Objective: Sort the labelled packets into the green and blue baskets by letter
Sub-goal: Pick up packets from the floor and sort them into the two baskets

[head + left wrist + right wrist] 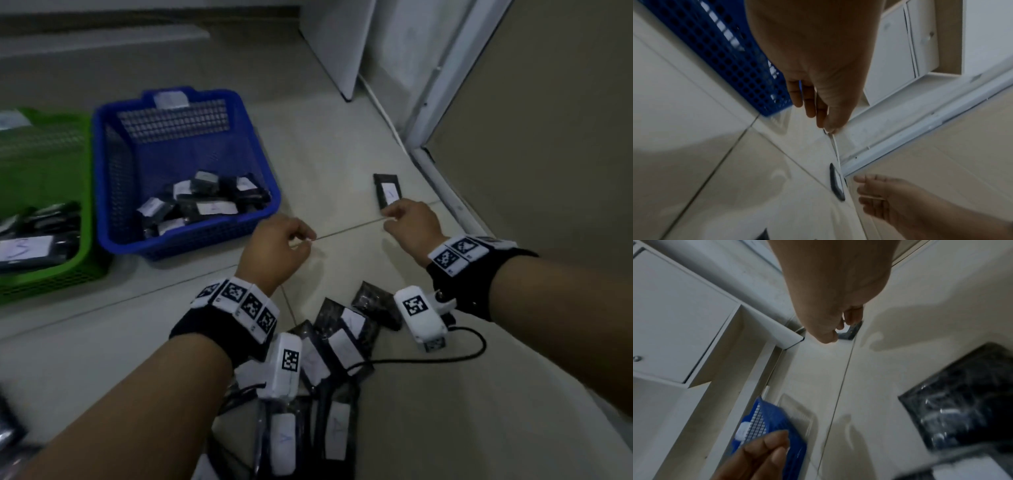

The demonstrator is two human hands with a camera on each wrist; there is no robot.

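the right hand (412,228), fingers loosely curled and holding nothing, hovers at the near end of a lone packet (388,190) on the floor (342,164) by the door track. pinch that near edge and read its letter (too blurred here) before choosing the blue basket (102,192) or green basket (85,246); the left hand (279,246) hangs slack, holding nothing.

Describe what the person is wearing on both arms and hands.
Both forearms are bare, with no sleeves or gloves. The left hand and right hand each have a black wrist strap ringed with white blocks printed with black square markers. A white camera unit with a marker hangs under each wrist, trailing a black cable.
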